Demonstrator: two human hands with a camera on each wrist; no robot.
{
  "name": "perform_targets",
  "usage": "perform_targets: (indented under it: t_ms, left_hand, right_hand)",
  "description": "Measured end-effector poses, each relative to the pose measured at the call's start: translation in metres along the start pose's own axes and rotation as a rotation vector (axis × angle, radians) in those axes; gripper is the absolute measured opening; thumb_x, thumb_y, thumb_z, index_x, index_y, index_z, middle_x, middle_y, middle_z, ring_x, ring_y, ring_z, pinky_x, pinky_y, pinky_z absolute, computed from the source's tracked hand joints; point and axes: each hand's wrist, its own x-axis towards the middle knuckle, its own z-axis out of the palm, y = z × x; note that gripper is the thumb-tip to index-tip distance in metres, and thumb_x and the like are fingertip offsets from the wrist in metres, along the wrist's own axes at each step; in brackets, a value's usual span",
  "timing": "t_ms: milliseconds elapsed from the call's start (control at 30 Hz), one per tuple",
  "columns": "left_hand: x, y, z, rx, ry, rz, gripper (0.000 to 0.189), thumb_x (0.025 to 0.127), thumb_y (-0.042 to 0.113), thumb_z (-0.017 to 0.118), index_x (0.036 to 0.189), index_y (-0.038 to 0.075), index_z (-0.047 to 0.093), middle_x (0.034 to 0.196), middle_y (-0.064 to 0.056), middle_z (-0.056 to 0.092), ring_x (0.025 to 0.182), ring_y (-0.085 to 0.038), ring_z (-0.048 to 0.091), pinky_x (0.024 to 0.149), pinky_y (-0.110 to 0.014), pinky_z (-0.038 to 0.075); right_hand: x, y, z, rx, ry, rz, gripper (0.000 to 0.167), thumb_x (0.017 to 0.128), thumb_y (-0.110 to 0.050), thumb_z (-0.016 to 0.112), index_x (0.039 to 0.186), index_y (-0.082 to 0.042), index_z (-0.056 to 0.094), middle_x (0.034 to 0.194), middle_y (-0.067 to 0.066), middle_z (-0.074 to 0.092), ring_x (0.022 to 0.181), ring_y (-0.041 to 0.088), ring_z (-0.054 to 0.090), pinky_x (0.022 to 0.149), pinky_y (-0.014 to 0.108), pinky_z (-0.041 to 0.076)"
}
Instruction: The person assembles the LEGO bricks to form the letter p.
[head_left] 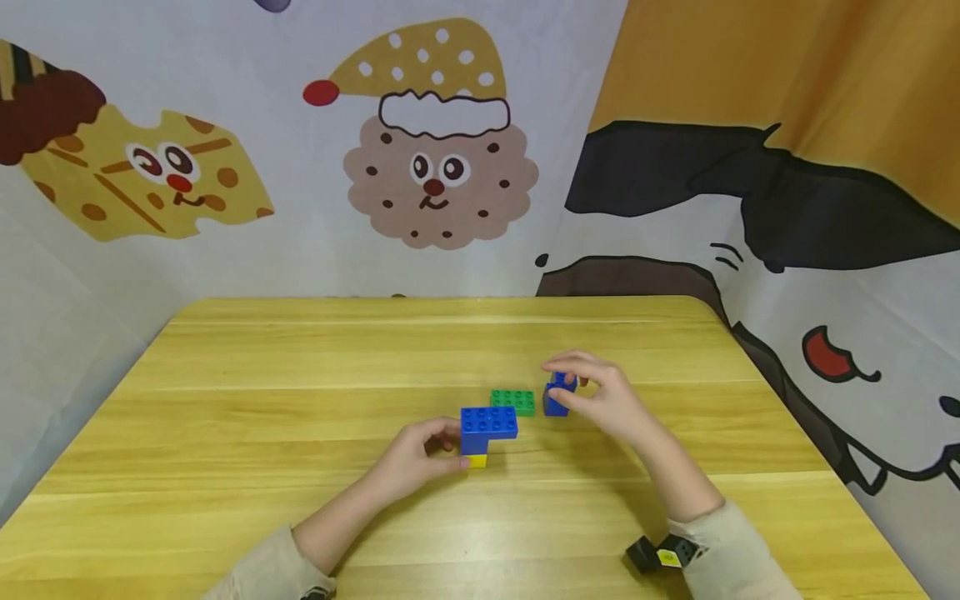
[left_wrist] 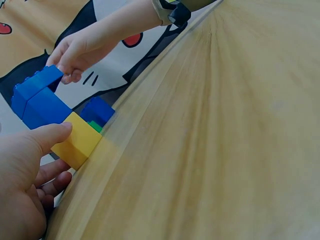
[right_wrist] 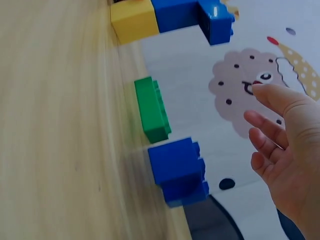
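Note:
My left hand [head_left: 416, 454] grips the lower part of a brick stack. At its base is a yellow brick [left_wrist: 77, 140], with a blue brick [left_wrist: 46, 109] on it and a longer blue brick [head_left: 489, 421] across the top, jutting out to the right. In the left wrist view the thumb lies against the yellow brick. My right hand [head_left: 600, 396] hovers over blue bricks [right_wrist: 177, 167] on the table, thumb and fingers spread. The right wrist view shows a gap between that hand and these bricks.
Between the stack and the blue bricks, a green brick [head_left: 513, 402] lies studs up on the wooden table [head_left: 300, 358]. A patterned cloth [head_left: 285, 150] hangs behind the table's far edge. A black device [head_left: 663, 553] is on the right wrist.

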Motion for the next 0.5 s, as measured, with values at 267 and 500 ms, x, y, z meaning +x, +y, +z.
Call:
perform_targets:
  t_ms: [267, 500]
  left_hand:
    - [0.0, -0.001, 0.0, -0.007, -0.003, 0.008, 0.038, 0.087, 0.014, 0.081, 0.121, 0.004, 0.069, 0.108, -0.003, 0.071, 0.095, -0.021, 0.057, 0.085, -0.029, 0.049]
    - [0.001, -0.001, -0.001, -0.009, -0.002, 0.007, 0.038, 0.087, 0.014, 0.081, 0.121, 0.004, 0.069, 0.108, -0.004, 0.071, 0.095, -0.021, 0.057, 0.085, -0.029, 0.05]
  right_hand:
    - [-0.003, 0.018, -0.004, -0.003, 0.048, 0.09, 0.03, 0.087, 0.004, 0.076, 0.116, -0.002, 0.073, 0.115, 0.014, 0.07, 0.084, 0.028, 0.055, 0.073, 0.029, 0.042]
    - [-0.004, 0.029, -0.008, -0.023, 0.067, 0.127, 0.029, 0.088, 0.002, 0.076, 0.117, -0.001, 0.073, 0.115, 0.014, 0.07, 0.083, 0.024, 0.053, 0.071, 0.029, 0.043]
